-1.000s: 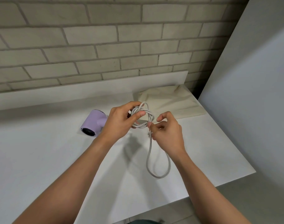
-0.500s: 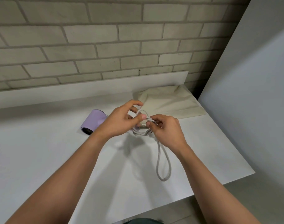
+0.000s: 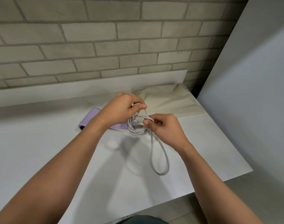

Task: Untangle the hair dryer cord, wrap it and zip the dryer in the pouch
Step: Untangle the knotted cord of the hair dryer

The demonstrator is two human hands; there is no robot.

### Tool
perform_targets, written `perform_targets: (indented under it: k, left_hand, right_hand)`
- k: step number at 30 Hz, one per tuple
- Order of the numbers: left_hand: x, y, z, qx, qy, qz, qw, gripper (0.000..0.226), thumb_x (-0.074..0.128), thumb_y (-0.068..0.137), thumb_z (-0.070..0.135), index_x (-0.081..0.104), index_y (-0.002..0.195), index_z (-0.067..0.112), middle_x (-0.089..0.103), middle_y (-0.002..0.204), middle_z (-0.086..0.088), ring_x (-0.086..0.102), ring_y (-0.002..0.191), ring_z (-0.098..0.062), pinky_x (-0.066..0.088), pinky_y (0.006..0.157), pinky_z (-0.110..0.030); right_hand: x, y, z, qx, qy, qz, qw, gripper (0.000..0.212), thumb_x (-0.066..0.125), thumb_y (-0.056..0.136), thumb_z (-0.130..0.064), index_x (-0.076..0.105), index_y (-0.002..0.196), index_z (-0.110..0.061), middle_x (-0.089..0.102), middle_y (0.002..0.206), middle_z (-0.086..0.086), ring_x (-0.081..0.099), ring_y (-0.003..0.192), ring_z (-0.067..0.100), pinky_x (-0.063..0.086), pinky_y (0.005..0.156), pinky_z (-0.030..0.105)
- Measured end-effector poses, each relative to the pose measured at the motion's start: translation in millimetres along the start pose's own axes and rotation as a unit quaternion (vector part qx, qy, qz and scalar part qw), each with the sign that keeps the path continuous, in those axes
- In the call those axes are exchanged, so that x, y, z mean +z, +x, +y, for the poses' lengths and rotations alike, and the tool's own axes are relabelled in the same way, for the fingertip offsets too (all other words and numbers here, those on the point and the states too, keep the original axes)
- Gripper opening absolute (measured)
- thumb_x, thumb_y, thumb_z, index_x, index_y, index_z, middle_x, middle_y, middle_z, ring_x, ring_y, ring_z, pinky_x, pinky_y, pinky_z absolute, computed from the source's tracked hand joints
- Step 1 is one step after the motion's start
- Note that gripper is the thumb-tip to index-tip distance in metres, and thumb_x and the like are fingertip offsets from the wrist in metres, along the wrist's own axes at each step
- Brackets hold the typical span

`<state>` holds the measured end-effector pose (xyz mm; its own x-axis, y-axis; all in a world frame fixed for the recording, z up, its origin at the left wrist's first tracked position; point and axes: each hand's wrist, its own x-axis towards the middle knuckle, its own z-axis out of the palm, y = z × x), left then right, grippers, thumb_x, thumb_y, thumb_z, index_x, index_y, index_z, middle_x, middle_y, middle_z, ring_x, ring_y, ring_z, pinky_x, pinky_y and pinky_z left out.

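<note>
Clock directions are read in the head view, with 12 o'clock toward the brick wall [image 3: 105, 38].

1. Cord. The pale grey cord [image 3: 138, 133] is held above the white table [image 3: 41, 151], near the middle of the view. Several turns are gathered into a small coil between the two hands. From the coil, one long loop [image 3: 151, 152] hangs toward 5 o'clock, and its lower end lies near the table edge. Whether the loop touches the surface cannot be told.

2. Left hand. The left hand [image 3: 121, 110] is positioned at 10 o'clock of the coil. A strand at the top of the coil is pinched between thumb and forefinger; the remaining fingers are curled under.

3. Right hand. The right hand [image 3: 163, 128] is positioned at 3 o'clock of the coil. The turns are gripped at their right side between the thumb and the curled fingers.

4. Hair dryer. The lilac hair dryer [image 3: 89, 118] is laid on the table at 9 o'clock of the coil and is partly hidden by the left wrist. Its dark opening is turned toward 7 o'clock.

5. Pouch. The cream fabric pouch [image 3: 170, 101] is laid flat at 1 o'clock of the hands, against the low white ledge [image 3: 73, 92] at the foot of the wall. Its zip cannot be made out.

6. Surroundings. A grey panel [image 3: 251, 94] is seen at 3 o'clock, beside the table.
</note>
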<state>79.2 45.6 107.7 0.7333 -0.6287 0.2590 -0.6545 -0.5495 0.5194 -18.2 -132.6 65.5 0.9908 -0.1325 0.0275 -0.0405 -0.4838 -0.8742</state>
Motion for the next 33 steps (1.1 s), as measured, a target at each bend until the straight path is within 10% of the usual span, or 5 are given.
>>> perform_targets:
  k: [4,9,13,26,33]
  left_hand:
    - [12,-5,-1,-0.081,-0.125,0.158,0.976,0.018,0.061,0.102,0.027,0.075,0.103,0.015,0.072,0.084,0.005,0.072,0.071,-0.016,0.06,0.072,-0.037]
    - [3,-5,-14,0.02,0.052,-0.023,0.998,0.038,0.06,0.1,0.014,0.063,0.136,0.025,0.059,0.131,0.002,0.063,0.102,-0.013,0.05,0.091,-0.027]
    - [-12,1,-3,0.079,0.194,-0.154,0.966,0.028,0.057,0.102,0.033,0.069,0.128,0.034,0.063,0.116,0.009,0.062,0.106,-0.018,0.053,0.085,-0.041]
    - [2,-5,-9,-0.067,0.188,0.091,0.976,0.024,0.044,0.106,0.038,0.062,0.111,0.023,0.074,0.097,0.0,0.067,0.09,-0.035,0.052,0.072,-0.042]
    - [-5,5,-18,0.097,0.244,-0.07,0.962,0.044,0.06,0.1,0.03,0.055,0.143,0.033,0.057,0.141,0.008,0.052,0.125,-0.023,0.044,0.103,-0.04]
  right_hand:
    - [0,0,-2,0.035,0.08,-0.033,0.996,0.01,0.072,0.095,-0.03,0.079,0.089,-0.025,0.071,0.073,-0.006,0.062,0.068,0.011,0.056,0.075,0.039]
    - [1,6,1,-0.001,-0.106,-0.022,0.994,0.015,0.062,0.098,-0.031,0.076,0.092,-0.026,0.064,0.067,-0.002,0.055,0.067,0.017,0.047,0.065,0.036]
    - [2,7,-4,-0.019,-0.14,-0.026,0.99,0.015,0.061,0.098,-0.03,0.075,0.094,-0.027,0.056,0.062,-0.003,0.049,0.064,0.014,0.039,0.056,0.029]
    - [-2,11,-6,0.005,-0.08,0.016,0.997,0.013,0.063,0.097,-0.029,0.076,0.097,-0.028,0.066,0.071,-0.009,0.055,0.064,0.009,0.044,0.062,0.026]
    - [-1,15,-10,-0.016,-0.134,-0.001,0.991,0.014,0.063,0.097,-0.028,0.077,0.099,-0.028,0.055,0.061,-0.011,0.051,0.065,0.01,0.039,0.058,0.025]
